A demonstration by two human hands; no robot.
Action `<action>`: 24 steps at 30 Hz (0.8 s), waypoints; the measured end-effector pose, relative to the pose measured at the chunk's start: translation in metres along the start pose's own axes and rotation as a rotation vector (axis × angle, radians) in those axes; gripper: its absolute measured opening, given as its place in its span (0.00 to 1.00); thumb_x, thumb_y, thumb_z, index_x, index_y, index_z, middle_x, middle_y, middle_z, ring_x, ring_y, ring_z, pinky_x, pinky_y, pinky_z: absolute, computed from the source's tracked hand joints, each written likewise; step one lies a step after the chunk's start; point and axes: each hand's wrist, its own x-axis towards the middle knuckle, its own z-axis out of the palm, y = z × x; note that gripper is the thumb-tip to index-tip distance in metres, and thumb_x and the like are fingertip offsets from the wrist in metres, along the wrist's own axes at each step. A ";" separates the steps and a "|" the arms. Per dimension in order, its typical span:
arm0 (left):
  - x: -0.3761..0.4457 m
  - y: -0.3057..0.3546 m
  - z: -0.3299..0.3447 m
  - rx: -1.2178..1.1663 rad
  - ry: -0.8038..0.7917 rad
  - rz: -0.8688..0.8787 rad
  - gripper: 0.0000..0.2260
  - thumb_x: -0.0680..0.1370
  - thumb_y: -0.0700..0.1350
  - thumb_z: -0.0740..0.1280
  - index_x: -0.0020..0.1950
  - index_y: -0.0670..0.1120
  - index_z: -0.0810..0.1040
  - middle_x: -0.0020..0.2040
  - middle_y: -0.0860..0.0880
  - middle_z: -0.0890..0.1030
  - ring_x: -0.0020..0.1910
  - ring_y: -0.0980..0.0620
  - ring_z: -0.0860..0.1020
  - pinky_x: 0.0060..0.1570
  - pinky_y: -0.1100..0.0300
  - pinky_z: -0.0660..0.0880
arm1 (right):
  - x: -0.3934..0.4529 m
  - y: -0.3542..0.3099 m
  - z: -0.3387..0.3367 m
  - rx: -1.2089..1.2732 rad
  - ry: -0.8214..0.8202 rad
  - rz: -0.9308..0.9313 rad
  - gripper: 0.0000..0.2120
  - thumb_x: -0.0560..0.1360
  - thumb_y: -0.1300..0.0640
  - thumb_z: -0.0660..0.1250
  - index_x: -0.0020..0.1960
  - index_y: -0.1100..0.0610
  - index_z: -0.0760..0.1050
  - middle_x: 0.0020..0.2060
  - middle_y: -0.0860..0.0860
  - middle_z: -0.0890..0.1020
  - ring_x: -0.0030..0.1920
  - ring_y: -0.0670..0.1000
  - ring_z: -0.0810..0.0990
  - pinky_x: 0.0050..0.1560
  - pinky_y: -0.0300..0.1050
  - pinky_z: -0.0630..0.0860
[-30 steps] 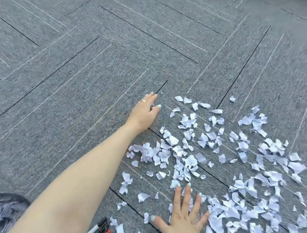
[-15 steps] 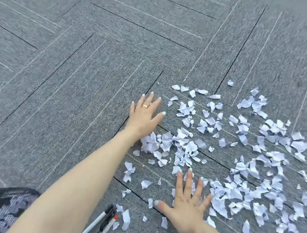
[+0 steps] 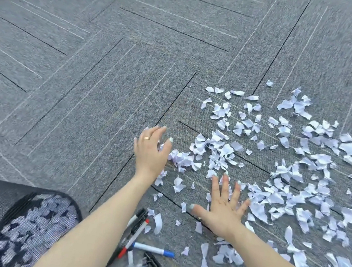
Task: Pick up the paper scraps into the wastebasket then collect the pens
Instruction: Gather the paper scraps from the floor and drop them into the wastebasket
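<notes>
Paper scraps (image 3: 219, 153) at 2 o'clock need both spread-fingered hands, left hand (image 3: 151, 150) and right hand (image 3: 224, 206), raking together.

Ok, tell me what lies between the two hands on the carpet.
In the head view, loose paper scraps on bare gray carpet lie between the left hand and the right hand; no pens there.
</notes>
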 end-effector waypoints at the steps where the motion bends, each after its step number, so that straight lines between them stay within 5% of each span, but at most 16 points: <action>1: 0.002 -0.005 0.003 0.043 -0.054 -0.102 0.22 0.78 0.56 0.58 0.72 0.54 0.63 0.74 0.51 0.61 0.74 0.48 0.55 0.71 0.40 0.44 | -0.001 0.001 0.000 0.021 0.038 -0.013 0.44 0.72 0.34 0.55 0.72 0.46 0.28 0.67 0.47 0.22 0.65 0.57 0.20 0.61 0.66 0.24; 5: -0.009 -0.009 0.028 0.192 -0.331 -0.005 0.30 0.77 0.62 0.54 0.76 0.55 0.48 0.77 0.50 0.44 0.75 0.46 0.40 0.70 0.44 0.36 | -0.011 0.009 -0.009 0.087 0.213 -0.076 0.31 0.76 0.43 0.57 0.75 0.45 0.47 0.75 0.44 0.40 0.74 0.52 0.36 0.70 0.61 0.34; 8: -0.022 0.012 0.045 0.185 -0.381 0.167 0.35 0.75 0.64 0.57 0.76 0.53 0.48 0.77 0.52 0.45 0.76 0.47 0.45 0.72 0.48 0.41 | -0.022 0.021 -0.027 0.147 0.315 -0.171 0.25 0.78 0.49 0.58 0.73 0.47 0.55 0.74 0.43 0.52 0.74 0.48 0.52 0.73 0.51 0.52; 11: -0.018 0.034 0.058 0.230 -0.420 0.338 0.36 0.74 0.63 0.60 0.76 0.54 0.46 0.77 0.53 0.44 0.76 0.49 0.45 0.74 0.47 0.49 | -0.031 0.034 -0.048 0.234 0.409 -0.228 0.17 0.78 0.54 0.58 0.67 0.50 0.66 0.67 0.42 0.63 0.67 0.43 0.64 0.63 0.37 0.63; 14: -0.004 0.055 0.072 0.362 -0.474 0.452 0.35 0.74 0.64 0.59 0.75 0.58 0.46 0.77 0.51 0.44 0.76 0.47 0.45 0.73 0.48 0.45 | -0.037 0.051 -0.062 0.238 0.480 -0.209 0.11 0.78 0.56 0.58 0.58 0.51 0.74 0.60 0.42 0.69 0.60 0.42 0.69 0.59 0.37 0.66; 17: -0.001 0.069 0.084 0.428 -0.426 0.523 0.26 0.77 0.60 0.59 0.73 0.57 0.58 0.76 0.50 0.54 0.74 0.47 0.53 0.71 0.47 0.50 | -0.040 0.073 -0.066 0.232 0.517 -0.152 0.10 0.78 0.58 0.58 0.55 0.52 0.76 0.56 0.44 0.73 0.57 0.45 0.72 0.57 0.40 0.69; 19: -0.008 0.070 0.086 0.400 -0.336 0.549 0.17 0.78 0.54 0.60 0.66 0.51 0.69 0.69 0.47 0.67 0.67 0.45 0.64 0.65 0.47 0.61 | -0.038 0.085 -0.064 0.213 0.531 -0.110 0.09 0.77 0.57 0.59 0.54 0.51 0.76 0.58 0.45 0.74 0.59 0.47 0.72 0.60 0.45 0.69; 21: -0.019 0.068 0.087 0.364 -0.274 0.635 0.10 0.77 0.45 0.64 0.55 0.43 0.75 0.55 0.43 0.76 0.54 0.41 0.75 0.49 0.46 0.75 | -0.033 0.096 -0.061 0.157 0.584 -0.060 0.09 0.76 0.54 0.61 0.55 0.49 0.76 0.63 0.46 0.72 0.65 0.48 0.68 0.69 0.52 0.61; 24: -0.033 0.058 0.081 0.323 -0.281 0.668 0.06 0.77 0.42 0.61 0.46 0.40 0.74 0.42 0.44 0.76 0.37 0.44 0.76 0.28 0.51 0.76 | -0.018 0.111 -0.066 0.074 0.635 0.054 0.19 0.74 0.45 0.63 0.64 0.46 0.69 0.72 0.47 0.61 0.73 0.51 0.55 0.71 0.60 0.45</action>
